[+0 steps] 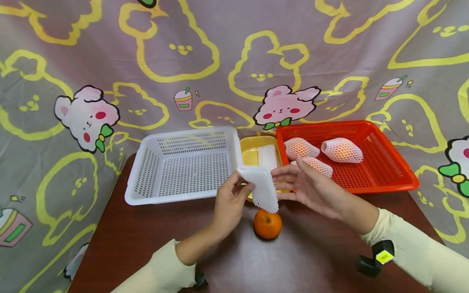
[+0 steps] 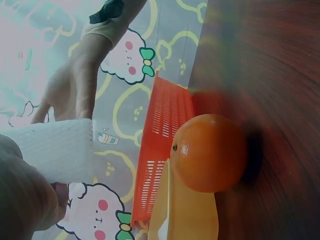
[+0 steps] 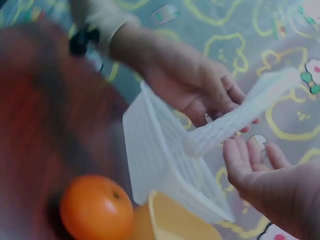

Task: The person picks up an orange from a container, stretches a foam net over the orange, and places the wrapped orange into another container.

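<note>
A flat white foam net sleeve (image 1: 261, 188) is pinched between the thumb and fingers of my left hand (image 1: 231, 203). It hangs just above an orange (image 1: 268, 224) that sits on the table. Against the sleeve's other side are the fingertips of my right hand (image 1: 311, 189), its fingers fairly straight and spread. In the right wrist view the sleeve (image 3: 240, 112) appears edge-on between both hands, and the orange (image 3: 97, 207) rests bare below. The left wrist view shows the orange (image 2: 210, 152) up close.
A white plastic basket (image 1: 146, 197) stands at the left. Behind my hands a yellow tray (image 1: 250, 156) holds another white sleeve (image 1: 268, 156). At the right, a red basket (image 1: 381, 183) contains several net-wrapped fruits (image 1: 342, 150). A patterned cloth (image 1: 220, 61) hangs behind the table (image 1: 121, 244).
</note>
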A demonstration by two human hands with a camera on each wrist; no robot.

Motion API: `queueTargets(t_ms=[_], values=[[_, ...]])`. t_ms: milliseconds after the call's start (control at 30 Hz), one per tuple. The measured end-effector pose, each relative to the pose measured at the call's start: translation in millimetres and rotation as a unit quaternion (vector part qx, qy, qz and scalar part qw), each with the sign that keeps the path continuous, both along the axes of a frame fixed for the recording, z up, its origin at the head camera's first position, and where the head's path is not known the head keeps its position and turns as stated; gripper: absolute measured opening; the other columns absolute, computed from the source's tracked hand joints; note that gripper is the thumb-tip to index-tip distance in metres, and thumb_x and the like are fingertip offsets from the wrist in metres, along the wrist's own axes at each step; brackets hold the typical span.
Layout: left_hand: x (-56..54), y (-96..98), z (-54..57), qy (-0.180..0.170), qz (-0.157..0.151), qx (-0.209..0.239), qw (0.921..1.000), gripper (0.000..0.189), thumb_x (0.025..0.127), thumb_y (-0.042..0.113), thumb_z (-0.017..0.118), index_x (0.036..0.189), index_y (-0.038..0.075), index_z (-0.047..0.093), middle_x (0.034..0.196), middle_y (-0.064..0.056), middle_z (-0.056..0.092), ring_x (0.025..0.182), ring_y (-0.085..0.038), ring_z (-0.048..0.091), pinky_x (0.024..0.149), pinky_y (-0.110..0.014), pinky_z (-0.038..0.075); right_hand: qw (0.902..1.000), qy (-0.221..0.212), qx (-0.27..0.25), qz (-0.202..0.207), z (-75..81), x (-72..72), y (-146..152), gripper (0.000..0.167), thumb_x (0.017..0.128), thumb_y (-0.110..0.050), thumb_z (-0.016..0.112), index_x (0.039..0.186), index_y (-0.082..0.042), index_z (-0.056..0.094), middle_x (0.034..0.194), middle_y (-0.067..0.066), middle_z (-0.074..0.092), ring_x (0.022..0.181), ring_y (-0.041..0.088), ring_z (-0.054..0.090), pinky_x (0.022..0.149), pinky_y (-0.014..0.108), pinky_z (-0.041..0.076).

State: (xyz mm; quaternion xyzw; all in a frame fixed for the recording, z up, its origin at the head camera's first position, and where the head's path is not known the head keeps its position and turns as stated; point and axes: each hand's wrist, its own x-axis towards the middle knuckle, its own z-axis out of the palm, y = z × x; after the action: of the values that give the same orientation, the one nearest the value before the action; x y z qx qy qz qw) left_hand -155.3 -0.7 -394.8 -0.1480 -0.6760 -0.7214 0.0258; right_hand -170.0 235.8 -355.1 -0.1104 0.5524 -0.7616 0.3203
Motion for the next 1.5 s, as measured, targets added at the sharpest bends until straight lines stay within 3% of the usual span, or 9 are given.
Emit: queueTargets(t_ms=[100,167,367,533,900,1000,1200,1333,1500], values=[[1.4,-1.1,0.3,0.020,-0.001,-0.007,0.9998,0.024,0.098,-0.003,0.061,0.122,-0.006,0.063,0.117,-0.024,0.069,0.106,-0.016,0.065,0.095,-0.026,0.057,0.9939,-0.085,-0.065,0.027,-1.6,-3.0,1.4,0.071,0.108,-0.057,0.022,0.146,0.001,0.034,0.143,0.013,0.051,0.130,0.028,0.056,0.111,0.039,0.050],[3.1,-0.7,0.5,0.038,-0.002,-0.011,0.9992,0.024,0.098,-0.004,0.060,0.121,-0.005,0.063,0.118,-0.023,0.070,0.108,-0.015,0.065,0.098,-0.028,0.056,0.9924,-0.098,-0.061,0.042,-4.5,-3.5,0.8,0.074,0.108,-0.057,0.022,0.149,0.003,0.032,0.144,0.012,0.050,0.132,0.028,0.055,0.113,0.039,0.048],[5.9,2.4,-0.3,0.108,-0.018,-0.014,0.9939,0.021,0.097,-0.007,0.059,0.117,-0.004,0.066,0.115,-0.022,0.069,0.108,-0.020,0.066,0.098,-0.029,0.056,0.9958,-0.037,0.073,0.042,-13.1,2.5,-6.5,0.060,0.111,-0.041,0.039,0.149,0.005,0.040,0.142,0.009,0.059,0.129,0.024,0.059,0.108,0.034,0.050],[5.5,2.9,-4.6,0.152,-0.035,-0.034,0.9872,0.022,0.097,-0.008,0.059,0.116,0.001,0.067,0.115,-0.015,0.068,0.108,-0.020,0.065,0.095,-0.027,0.057,0.9910,-0.022,0.130,0.020,-20.4,6.8,-11.7,0.055,0.106,-0.031,0.054,0.145,0.006,0.043,0.132,0.006,0.063,0.120,0.021,0.062,0.104,0.032,0.051],[5.8,1.9,-14.3,0.235,-0.041,-0.074,0.9684,0.036,0.095,-0.018,0.052,0.120,0.003,0.067,0.116,-0.013,0.065,0.107,-0.026,0.064,0.088,-0.025,0.058,0.9911,-0.070,0.112,0.016,-35.9,8.8,-22.6,0.039,0.101,-0.022,0.064,0.130,0.003,0.055,0.112,0.002,0.070,0.103,0.017,0.066,0.095,0.030,0.055],[6.8,1.7,-16.6,0.211,-0.024,-0.092,0.9729,0.035,0.097,-0.010,0.056,0.128,0.004,0.063,0.123,-0.013,0.064,0.115,-0.028,0.063,0.096,-0.028,0.056,0.9915,-0.076,0.105,0.012,-37.5,8.7,-24.1,0.034,0.101,-0.019,0.064,0.128,0.001,0.057,0.111,0.002,0.072,0.102,0.016,0.068,0.095,0.030,0.056],[10.3,-3.1,-26.0,0.059,-0.066,-0.084,0.9925,0.058,0.093,-0.012,0.056,0.148,-0.003,0.041,0.133,-0.025,0.059,0.118,-0.012,0.059,0.104,-0.022,0.049,0.9933,-0.070,0.091,-0.016,-39.4,8.1,-28.7,0.032,0.101,-0.017,0.064,0.127,0.000,0.055,0.110,0.001,0.072,0.100,0.015,0.069,0.096,0.029,0.056],[13.8,-5.3,-31.7,-0.015,-0.110,-0.056,0.9922,0.053,0.094,-0.015,0.050,0.146,-0.013,0.038,0.136,-0.034,0.055,0.115,0.000,0.055,0.106,-0.019,0.045,0.9929,-0.060,0.091,-0.049,-41.1,8.7,-32.5,0.038,0.100,-0.016,0.065,0.130,0.003,0.052,0.110,0.001,0.071,0.099,0.015,0.068,0.094,0.028,0.056],[13.6,-1.3,-35.3,-0.101,-0.122,-0.009,0.9873,0.041,0.102,-0.003,0.044,0.140,-0.017,0.044,0.136,-0.039,0.052,0.109,0.007,0.055,0.104,-0.017,0.045,0.9905,-0.047,0.095,-0.088,-43.7,10.1,-37.6,0.047,0.098,-0.013,0.067,0.134,0.008,0.047,0.110,0.002,0.069,0.097,0.015,0.068,0.091,0.028,0.058]])
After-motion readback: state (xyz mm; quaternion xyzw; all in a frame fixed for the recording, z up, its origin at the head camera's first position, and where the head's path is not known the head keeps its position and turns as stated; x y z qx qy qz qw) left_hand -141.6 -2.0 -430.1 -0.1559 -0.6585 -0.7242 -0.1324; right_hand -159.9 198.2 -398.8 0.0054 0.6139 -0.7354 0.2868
